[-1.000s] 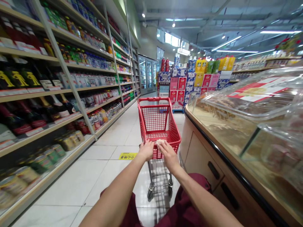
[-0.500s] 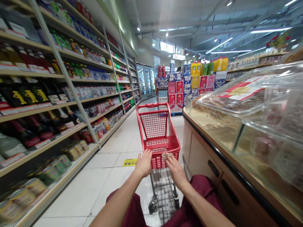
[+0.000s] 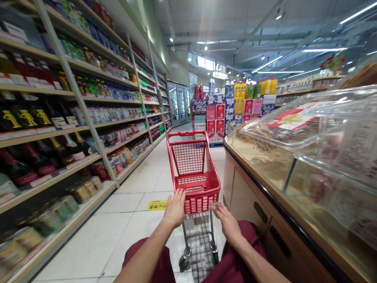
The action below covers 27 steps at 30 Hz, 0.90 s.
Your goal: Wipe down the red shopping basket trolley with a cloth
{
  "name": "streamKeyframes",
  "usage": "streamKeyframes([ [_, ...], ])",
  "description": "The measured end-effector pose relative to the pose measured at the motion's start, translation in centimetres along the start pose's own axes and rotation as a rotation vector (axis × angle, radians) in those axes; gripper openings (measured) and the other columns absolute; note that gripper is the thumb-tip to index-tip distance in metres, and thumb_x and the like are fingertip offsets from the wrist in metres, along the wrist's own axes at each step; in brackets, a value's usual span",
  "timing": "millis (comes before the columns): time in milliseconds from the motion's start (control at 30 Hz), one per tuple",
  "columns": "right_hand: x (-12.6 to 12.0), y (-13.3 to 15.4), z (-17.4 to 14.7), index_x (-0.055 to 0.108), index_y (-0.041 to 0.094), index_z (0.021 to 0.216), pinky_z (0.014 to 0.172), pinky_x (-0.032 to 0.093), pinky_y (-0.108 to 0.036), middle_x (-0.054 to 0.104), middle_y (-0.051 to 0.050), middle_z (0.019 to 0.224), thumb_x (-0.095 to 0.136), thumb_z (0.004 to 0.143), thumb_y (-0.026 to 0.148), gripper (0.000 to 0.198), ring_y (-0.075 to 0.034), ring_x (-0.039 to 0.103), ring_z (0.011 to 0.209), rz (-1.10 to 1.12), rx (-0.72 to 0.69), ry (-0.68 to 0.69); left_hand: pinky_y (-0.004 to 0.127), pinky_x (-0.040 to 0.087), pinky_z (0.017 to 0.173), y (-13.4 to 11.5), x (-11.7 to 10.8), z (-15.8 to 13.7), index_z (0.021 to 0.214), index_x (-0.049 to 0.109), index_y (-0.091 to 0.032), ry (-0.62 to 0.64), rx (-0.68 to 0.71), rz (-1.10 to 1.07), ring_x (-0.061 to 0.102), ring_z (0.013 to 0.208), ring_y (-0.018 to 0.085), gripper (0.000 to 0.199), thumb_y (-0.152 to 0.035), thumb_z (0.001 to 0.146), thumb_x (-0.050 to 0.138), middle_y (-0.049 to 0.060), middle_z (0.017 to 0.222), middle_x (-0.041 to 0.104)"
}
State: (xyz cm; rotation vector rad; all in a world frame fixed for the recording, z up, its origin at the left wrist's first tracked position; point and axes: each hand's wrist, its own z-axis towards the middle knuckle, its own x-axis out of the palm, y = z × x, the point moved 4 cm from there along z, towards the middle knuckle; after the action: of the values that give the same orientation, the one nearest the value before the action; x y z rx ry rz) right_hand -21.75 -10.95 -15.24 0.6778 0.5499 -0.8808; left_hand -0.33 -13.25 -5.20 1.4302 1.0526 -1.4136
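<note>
In front of me stands a red plastic shopping cart (image 3: 203, 204), its basket bare inside. My left hand (image 3: 175, 208) is at the near left corner of the basket, fingers stretched out and pointing forward; whether it touches the rim I cannot tell. At the near right corner is my right hand (image 3: 226, 222), with a small crumpled pale wipe (image 3: 216, 204) pinched at its fingertips. The wipe is close to the basket's side; contact is unclear.
Shelves of bottles and cans (image 3: 118, 94) line the left. A wooden counter (image 3: 241, 184) with clear-lidded food packs (image 3: 294, 122) runs along the right. Stacked drink cartons (image 3: 216, 118) stand ahead. A yellow floor sign (image 3: 157, 205) lies on the white tiles.
My right hand has moved right and slightly down with the wipe, from the basket's near edge to its right corner. My left hand stays near the left corner. The view has shifted slightly.
</note>
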Motion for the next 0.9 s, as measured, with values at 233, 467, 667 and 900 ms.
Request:
streamKeyframes([
  [233,-3.5,-0.6,1.8,0.048,0.021,0.122,0.101,0.034,-0.039,0.043,-0.004,0.131,0.031,0.076,0.003,0.052,-0.017,0.032,0.125,0.008,0.068,-0.226,0.045,0.014,0.106,-0.1,0.0,0.0,0.135,0.018,-0.011,0.0,-0.012,-0.029,0.009,0.133,0.02,0.076,-0.01,0.061,0.039,0.008,0.144,0.013],
  [467,0.6,-0.2,-0.9,0.054,0.027,0.116,0.09,0.046,-0.034,0.056,-0.002,0.118,0.028,0.071,-0.001,0.059,-0.016,0.047,0.114,-0.011,0.037,-0.006,0.044,0.015,0.106,0.2,0.4,0.0,0.135,0.018,-0.011,0.004,0.025,-0.035,0.009,0.133,0.02,0.077,-0.011,0.061,0.04,0.007,0.144,0.014],
  [667,-2.6,3.6,3.2,0.046,0.021,0.124,0.103,0.032,-0.04,0.041,-0.005,0.132,0.032,0.077,0.002,0.053,-0.017,0.029,0.127,0.065,-0.036,-0.191,0.043,0.013,0.107,0.1,0.0,-0.2,0.135,0.02,-0.01,-0.004,0.031,-0.072,0.01,0.132,0.019,0.074,-0.011,0.063,0.039,0.007,0.144,0.017],
  [900,1.5,6.5,0.9,0.053,0.02,0.117,0.092,0.045,-0.035,0.056,-0.007,0.117,0.029,0.072,-0.005,0.057,-0.016,0.04,0.119,0.025,-0.201,-0.062,0.042,0.013,0.108,0.7,-0.2,-0.1,0.133,0.026,-0.013,-0.018,0.08,-0.195,0.015,0.131,0.019,0.07,-0.01,0.064,0.039,0.005,0.142,0.025],
])
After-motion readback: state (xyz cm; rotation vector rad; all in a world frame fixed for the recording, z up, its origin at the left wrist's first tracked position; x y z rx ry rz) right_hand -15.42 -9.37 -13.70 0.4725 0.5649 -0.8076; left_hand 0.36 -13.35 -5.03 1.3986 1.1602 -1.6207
